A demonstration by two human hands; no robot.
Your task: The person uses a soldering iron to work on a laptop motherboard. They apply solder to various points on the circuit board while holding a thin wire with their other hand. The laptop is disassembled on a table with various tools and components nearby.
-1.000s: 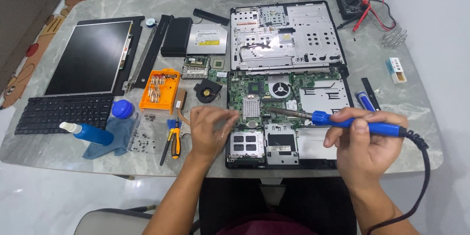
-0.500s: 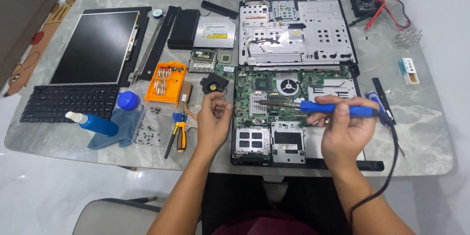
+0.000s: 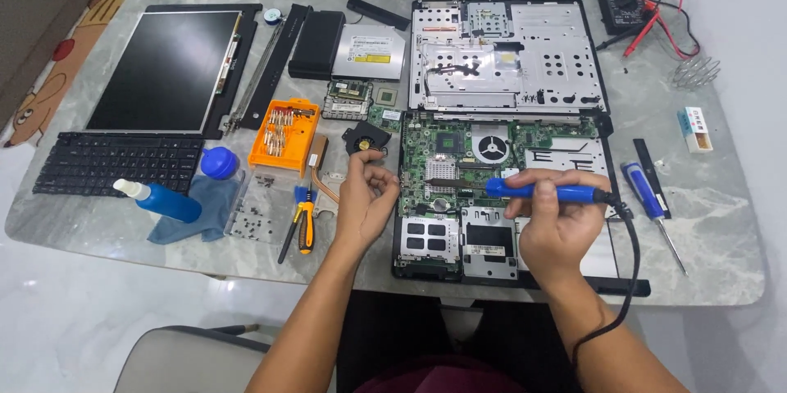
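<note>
While right hand [image 3: 557, 233] grips soldering iron [image 3: 541, 190] over motherboard [image 3: 459, 155] | left hand [image 3: 365, 196] pinched, contents unclear, just left

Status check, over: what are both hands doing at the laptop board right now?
Right hand grips blue soldering iron, tip on green motherboard. Left hand loosely closed at the board's left edge; contents unclear. Small fan and pliers close by.

Detached screen panel [image 3: 164, 69], black keyboard [image 3: 115, 163], orange bit case [image 3: 284, 135] and multimeter [image 3: 623, 6] lie around
</note>
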